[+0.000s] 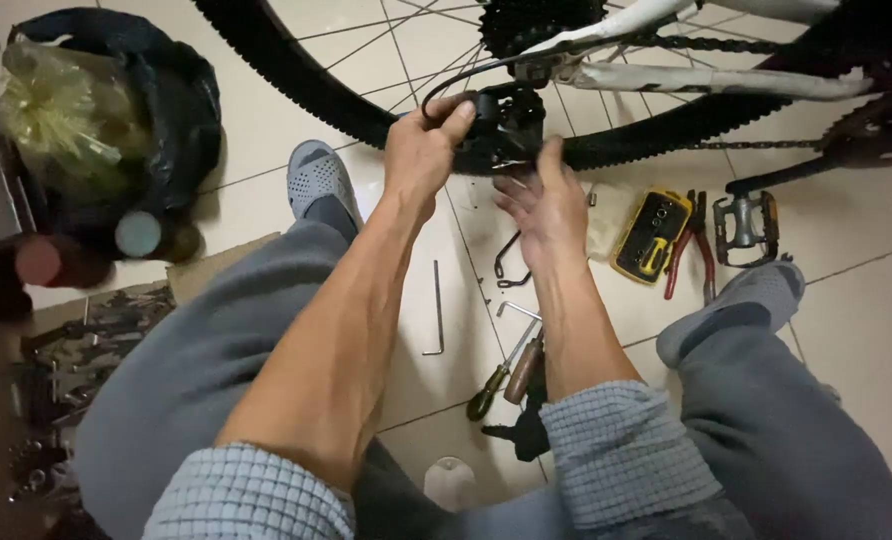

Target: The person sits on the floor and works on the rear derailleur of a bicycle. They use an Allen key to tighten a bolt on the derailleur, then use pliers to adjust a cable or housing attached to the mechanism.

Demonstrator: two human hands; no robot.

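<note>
A black gear mechanism point(506, 125) at the bicycle's rear wheel point(366, 110) is gripped by the left hand point(424, 150) and steadied by the spread fingers of the right hand point(546, 205); fitting appears under way, and careful alignment seems called for, with pliers point(688, 245) nearby.

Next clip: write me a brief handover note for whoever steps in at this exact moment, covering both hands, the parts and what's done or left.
Left hand: gripping the black derailleur at the rear wheel.
Right hand: fingers spread beneath the derailleur, touching it.
Floor: long hex key, screwdrivers, yellow bit case, red pliers, loose pedal.
Done: cannot tell from this view.
Left: derailleur is in hand; whether it is bolted on is not visible.
</note>
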